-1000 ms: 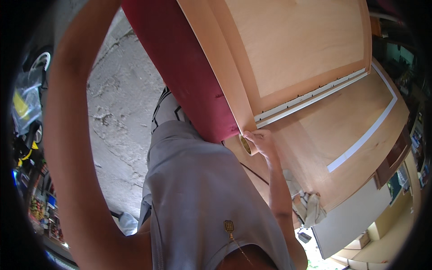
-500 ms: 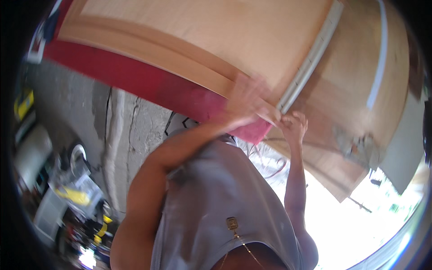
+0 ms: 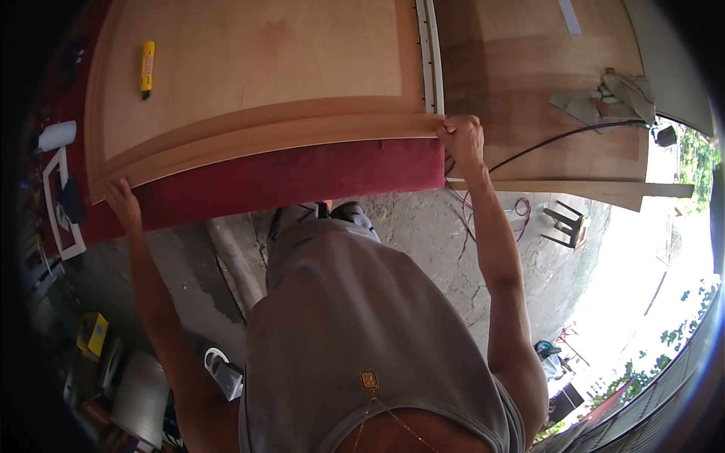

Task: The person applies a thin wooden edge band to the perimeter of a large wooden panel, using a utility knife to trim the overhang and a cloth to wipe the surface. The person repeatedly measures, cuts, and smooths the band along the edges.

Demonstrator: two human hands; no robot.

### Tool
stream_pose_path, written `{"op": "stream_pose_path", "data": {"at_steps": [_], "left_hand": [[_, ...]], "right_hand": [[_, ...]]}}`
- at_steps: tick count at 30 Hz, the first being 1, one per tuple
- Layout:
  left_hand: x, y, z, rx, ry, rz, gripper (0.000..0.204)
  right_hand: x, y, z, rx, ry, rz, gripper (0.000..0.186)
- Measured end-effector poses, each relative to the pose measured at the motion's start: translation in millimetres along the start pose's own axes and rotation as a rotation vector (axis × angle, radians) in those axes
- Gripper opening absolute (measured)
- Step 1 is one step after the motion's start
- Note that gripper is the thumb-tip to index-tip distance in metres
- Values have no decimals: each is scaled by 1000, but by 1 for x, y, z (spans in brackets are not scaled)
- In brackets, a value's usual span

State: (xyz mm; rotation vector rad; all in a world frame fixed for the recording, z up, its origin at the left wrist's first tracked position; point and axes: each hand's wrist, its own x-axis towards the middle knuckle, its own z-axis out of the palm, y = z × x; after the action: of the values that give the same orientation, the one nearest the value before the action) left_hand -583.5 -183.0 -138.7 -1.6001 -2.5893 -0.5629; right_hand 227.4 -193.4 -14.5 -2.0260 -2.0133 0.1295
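A light wooden panel (image 3: 264, 53) with a brown band (image 3: 287, 130) along its near edge lies on a red surface (image 3: 302, 167). My left hand (image 3: 123, 198) rests at the band's left end, fingers apart and slightly bent on the edge. My right hand (image 3: 464, 140) is closed on the band's right end, beside a white slotted rail (image 3: 432, 60); whatever else it may hold is hidden. A yellow cutter (image 3: 147, 69) lies on the panel's left part.
Right: a plywood board (image 3: 529, 60) with crumpled cloth (image 3: 619, 94) and a black cable (image 3: 544, 143); a small stool (image 3: 566, 223) and red hose (image 3: 519, 211) below. Left: white frame (image 3: 72, 238), white roll (image 3: 57, 136), yellow box (image 3: 92, 332) among clutter. My feet (image 3: 351, 219) stand under the edge.
The view has swung, so the panel now runs crosswise. My left hand has moved to the band's far left end; my right hand stays at its right end. The tape roll seen earlier is hidden.
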Motion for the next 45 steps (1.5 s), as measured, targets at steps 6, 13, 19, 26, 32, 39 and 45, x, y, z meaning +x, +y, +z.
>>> {"op": "stream_pose_path", "data": {"at_steps": [6, 13, 19, 26, 32, 39, 45], "left_hand": [[19, -48, -41, 127, -277, 97, 59], [32, -4, -93, 100, -190, 11, 43], [88, -50, -97, 51, -98, 94, 24], [116, -63, -101, -97, -235, 270, 26], [131, -68, -99, -151, -344, 221, 29], [137, -81, -97, -158, -355, 216, 28], [140, -70, -100, -87, -363, 206, 28]], "right_hand": [[6, -9, -1, -195, -181, 50, 20], [15, -15, 4, -175, -76, 241, 30], [19, -19, 18, -272, -88, 399, 27], [-18, 6, 47, -155, 181, 183, 11], [-22, -20, 42, -169, 92, 386, 14], [-33, -36, 40, -74, 9, 538, 18], [-42, -74, 52, -50, 57, 472, 19]]}}
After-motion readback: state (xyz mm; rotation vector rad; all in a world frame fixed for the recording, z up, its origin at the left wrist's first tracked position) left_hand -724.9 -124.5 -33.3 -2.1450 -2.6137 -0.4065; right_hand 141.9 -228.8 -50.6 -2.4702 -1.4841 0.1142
